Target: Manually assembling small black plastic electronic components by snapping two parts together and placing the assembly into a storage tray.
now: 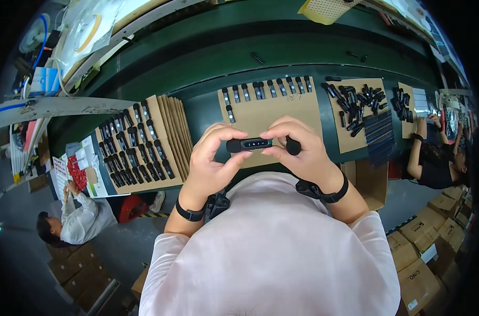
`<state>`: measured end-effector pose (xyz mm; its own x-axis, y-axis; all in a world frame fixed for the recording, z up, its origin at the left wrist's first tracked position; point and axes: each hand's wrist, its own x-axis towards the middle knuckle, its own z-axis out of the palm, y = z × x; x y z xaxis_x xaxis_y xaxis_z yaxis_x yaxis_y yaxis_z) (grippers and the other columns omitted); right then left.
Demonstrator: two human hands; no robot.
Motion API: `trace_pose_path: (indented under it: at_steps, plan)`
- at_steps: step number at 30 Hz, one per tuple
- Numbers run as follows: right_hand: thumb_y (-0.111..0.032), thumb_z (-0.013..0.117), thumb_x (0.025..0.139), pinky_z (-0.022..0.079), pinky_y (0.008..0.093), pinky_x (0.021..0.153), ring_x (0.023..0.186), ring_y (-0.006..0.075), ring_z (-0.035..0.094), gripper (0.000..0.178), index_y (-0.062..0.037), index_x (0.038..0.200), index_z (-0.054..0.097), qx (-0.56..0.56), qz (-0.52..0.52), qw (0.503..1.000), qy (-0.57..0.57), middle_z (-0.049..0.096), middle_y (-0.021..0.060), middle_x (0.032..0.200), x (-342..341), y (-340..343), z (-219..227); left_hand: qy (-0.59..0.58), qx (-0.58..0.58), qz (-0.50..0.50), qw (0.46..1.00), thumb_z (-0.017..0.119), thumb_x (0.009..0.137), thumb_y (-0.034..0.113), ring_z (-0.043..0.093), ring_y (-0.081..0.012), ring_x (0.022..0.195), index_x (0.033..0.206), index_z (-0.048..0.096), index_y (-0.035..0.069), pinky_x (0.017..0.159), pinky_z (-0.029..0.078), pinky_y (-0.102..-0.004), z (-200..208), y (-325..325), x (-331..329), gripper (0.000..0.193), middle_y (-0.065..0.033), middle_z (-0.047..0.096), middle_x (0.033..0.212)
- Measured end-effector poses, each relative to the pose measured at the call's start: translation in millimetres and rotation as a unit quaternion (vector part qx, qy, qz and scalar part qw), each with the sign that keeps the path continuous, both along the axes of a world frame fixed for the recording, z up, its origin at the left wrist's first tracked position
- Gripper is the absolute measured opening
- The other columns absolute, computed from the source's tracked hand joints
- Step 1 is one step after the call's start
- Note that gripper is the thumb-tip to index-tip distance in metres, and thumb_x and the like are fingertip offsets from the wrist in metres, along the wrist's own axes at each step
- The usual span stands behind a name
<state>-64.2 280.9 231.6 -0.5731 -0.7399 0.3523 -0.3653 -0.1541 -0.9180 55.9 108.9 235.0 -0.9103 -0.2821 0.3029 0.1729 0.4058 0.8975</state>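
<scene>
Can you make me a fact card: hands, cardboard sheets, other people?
Left hand: pinches one end of a small black device
Right hand: pinches its other end; round black piece by its palm
Middle cardboard: row of black devices along the top, one below
Left cardboard: more black devices in rows
Right cardboard: loose black pieces
Others: person in white, left; person in black, right

The bright centre looks sharp, while edges bend into darkness.

White-dotted black device (255,143), tan cardboard sheet (273,111), dark-green bench (200,108)
</scene>
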Motion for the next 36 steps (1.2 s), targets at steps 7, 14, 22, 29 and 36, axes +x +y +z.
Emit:
trace_pose_path:
  at_steps: [7, 14, 22, 29, 36]
  plan:
    - [0.001, 0.078, 0.072, 0.036, 0.0240, 0.057, 0.062, 0.0111, 0.044, 0.031, -0.0026, 0.101, 0.066, -0.036, 0.009, 0.999, 0.037, 0.060, 0.0060, 0.089, 7, 3, 17, 0.079, -0.024, -0.029, 0.996, 0.075, 0.071, -0.001, 0.061, -0.0240, 0.082, 0.096, 0.062, 0.002, 0.092, 0.045, -0.0458, 11, 1, 4, 0.029, -0.0093, 0.064, 0.086]
    - [0.000, 0.078, 0.072, 0.036, 0.0243, 0.056, 0.061, 0.0110, 0.043, 0.032, -0.0025, 0.101, 0.066, -0.038, 0.012, 0.999, 0.028, 0.060, 0.0061, 0.088, 13, 8, 24, 0.083, -0.026, -0.027, 0.996, 0.076, 0.071, 0.002, 0.061, -0.0235, 0.080, 0.096, 0.062, 0.002, 0.093, 0.045, -0.0457, 17, 5, 10, 0.028, -0.0091, 0.064, 0.084]
    - [0.001, 0.078, 0.072, 0.035, 0.0244, 0.056, 0.060, 0.0109, 0.042, 0.033, -0.0024, 0.102, 0.065, -0.045, 0.004, 0.998, 0.045, 0.059, 0.0058, 0.087, 17, 14, 25, 0.074, 0.025, -0.043, 0.996, 0.076, 0.073, 0.004, 0.060, -0.0232, 0.088, 0.098, 0.062, 0.001, 0.097, 0.042, -0.0448, 17, 12, 13, 0.029, -0.0094, 0.064, 0.089]
    - [0.000, 0.078, 0.071, 0.035, 0.0243, 0.055, 0.060, 0.0107, 0.042, 0.034, -0.0024, 0.102, 0.065, -0.044, -0.017, 0.996, 0.070, 0.060, 0.0061, 0.087, 13, 20, 28, 0.074, 0.052, -0.058, 0.994, 0.075, 0.075, 0.003, 0.058, -0.0242, 0.095, 0.100, 0.062, 0.000, 0.099, 0.040, -0.0432, 19, 15, 8, 0.029, -0.0100, 0.063, 0.093]
    - [0.003, 0.075, 0.072, 0.037, 0.0242, 0.056, 0.062, 0.0119, 0.046, 0.032, -0.0017, 0.101, 0.064, -0.028, -0.036, 0.996, 0.078, 0.062, 0.0074, 0.091, 14, 28, 36, 0.105, 0.027, -0.080, 0.991, 0.073, 0.076, 0.001, 0.057, -0.0225, 0.094, 0.103, 0.061, -0.001, 0.095, 0.042, -0.0373, 21, 16, -2, 0.030, -0.0104, 0.062, 0.096]
